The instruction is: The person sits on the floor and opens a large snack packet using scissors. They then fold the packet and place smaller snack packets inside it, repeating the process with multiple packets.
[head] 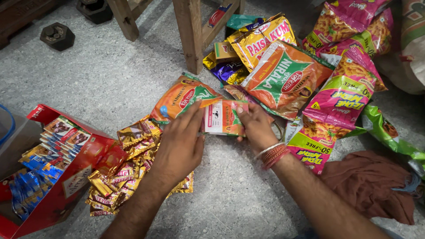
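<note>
My left hand point(179, 144) and my right hand point(254, 126) both grip a small orange, white and green snack packet point(221, 117) held flat just above the grey speckled floor. The left fingers pinch its left edge, the right thumb and fingers hold its right edge. Red and white bangles point(273, 155) circle my right wrist. A similar orange packet point(183, 97) lies just behind the left hand. Under my left forearm spreads a heap of gold and red sachet strips point(126, 166).
A red carton point(73, 177) with several small packets stands open at left. Larger snack bags lie behind: an orange-green one point(283, 79), a yellow one point(261, 40), pink-green ones point(345, 95). Wooden stool legs point(190, 33) stand at the back. A brown cloth point(367, 183) lies at right.
</note>
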